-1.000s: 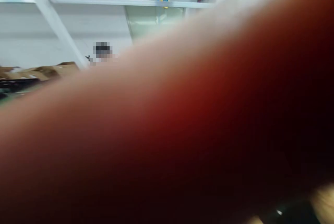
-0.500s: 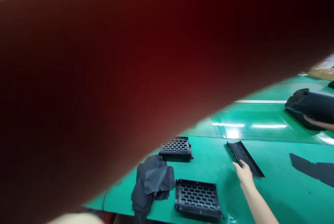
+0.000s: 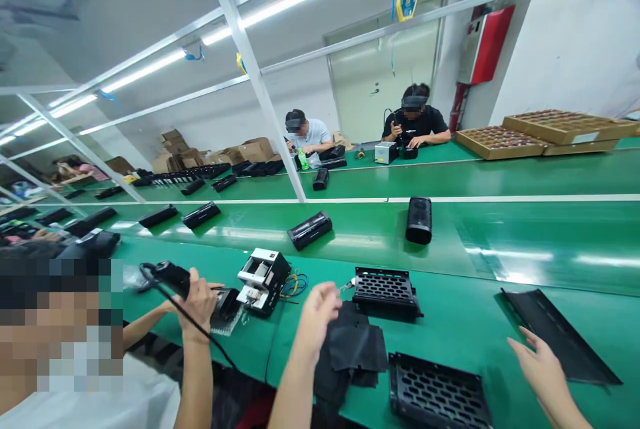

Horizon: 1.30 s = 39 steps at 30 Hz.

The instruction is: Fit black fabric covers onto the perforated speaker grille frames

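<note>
One black panel [image 3: 565,339] is lying on the bench [image 3: 450,322], apparently released, the right hand [image 3: 543,370] now spreading wide just beside it, the left hand [image 3: 317,319] curling near the dark sheets [image 3: 357,347], its grip unclear, and the blur no longer obscuring the work.

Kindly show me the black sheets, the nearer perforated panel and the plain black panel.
Black sheets [image 3: 357,347], head view: top sheet's middle.
Nearer perforated panel [image 3: 438,390], head view: on its holed face.
Plain black panel [image 3: 565,332], head view: middle of its upper face.
</note>
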Tool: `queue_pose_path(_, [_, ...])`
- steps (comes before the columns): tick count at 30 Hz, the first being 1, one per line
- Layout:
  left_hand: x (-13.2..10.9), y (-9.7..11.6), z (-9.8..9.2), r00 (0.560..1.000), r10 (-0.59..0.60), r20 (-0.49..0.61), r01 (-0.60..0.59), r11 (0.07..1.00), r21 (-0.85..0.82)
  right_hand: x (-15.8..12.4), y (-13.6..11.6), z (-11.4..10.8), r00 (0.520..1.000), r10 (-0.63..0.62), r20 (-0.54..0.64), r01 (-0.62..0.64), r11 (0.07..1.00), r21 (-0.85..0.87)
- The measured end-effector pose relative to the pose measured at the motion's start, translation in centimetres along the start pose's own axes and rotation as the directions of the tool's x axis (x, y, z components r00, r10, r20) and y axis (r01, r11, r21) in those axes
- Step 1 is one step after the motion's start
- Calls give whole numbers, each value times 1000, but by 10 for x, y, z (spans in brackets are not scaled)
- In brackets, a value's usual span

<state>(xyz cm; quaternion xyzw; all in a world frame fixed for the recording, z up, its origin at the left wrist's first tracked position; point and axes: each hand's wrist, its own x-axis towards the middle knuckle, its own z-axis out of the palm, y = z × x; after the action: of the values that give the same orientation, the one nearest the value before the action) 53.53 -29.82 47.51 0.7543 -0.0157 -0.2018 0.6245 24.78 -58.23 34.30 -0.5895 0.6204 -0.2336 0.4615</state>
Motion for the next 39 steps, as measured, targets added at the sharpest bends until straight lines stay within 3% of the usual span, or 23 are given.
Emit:
queue_pose_path(2, [-3, -31, 3, 998, -65, -3, 63, 968, 241, -7, 0, 8, 994, -41, 99, 40, 999, 9])
queue_pose_path(5, [-10, -76, 9, 983, -162, -81, 169, 659, 733, -21, 0, 28, 963, -167, 213, 159, 986, 54])
queue_pose_path(7, [-14, -94, 15, 977, -158, -141, 202, 499, 843, -34, -5, 44, 936, -241, 256, 231, 971, 69])
queue_pose_path(9, [-15, -103, 19, 975, -142, -168, 216, 468, 857, -49, -13, 60, 906, -292, 306, 289, 956, 56])
queue_pose_path(11, [-12, -105, 21, 976, -131, -172, 215, 512, 831, -67, -25, 74, 864, -364, 347, 374, 927, 40])
queue_pose_path(16, [0, -106, 15, 972, -197, -125, 233, 851, 471, -113, -57, 105, 688, -537, 488, 579, 812, 76])
queue_pose_path(20, [-5, -109, 20, 969, -246, -8, 238, 932, 274, -143, -78, 129, 508, -540, 671, 640, 758, 125])
queue_pose_path(23, [-17, -106, 33, 954, -265, 142, 278, 957, -81, -155, -90, 145, 435, -524, 733, 680, 724, 115])
queue_pose_path(25, [-24, -101, 42, 936, -272, 224, 321, 920, -227, -156, -96, 152, 437, -507, 743, 706, 705, 66])
queue_pose_path(29, [-31, -88, 54, 900, -313, 303, 406, 855, -322, -147, -96, 157, 469, -499, 729, 742, 670, -18])
queue_pose_path(37, [-30, -77, 60, 863, -344, 371, 459, 841, -286, -133, -88, 154, 504, -559, 659, 700, 711, 67])
queue_pose_path(39, [-28, -76, 61, 861, -358, 361, 467, 838, -283, -130, -86, 154, 537, -580, 612, 669, 735, 109])
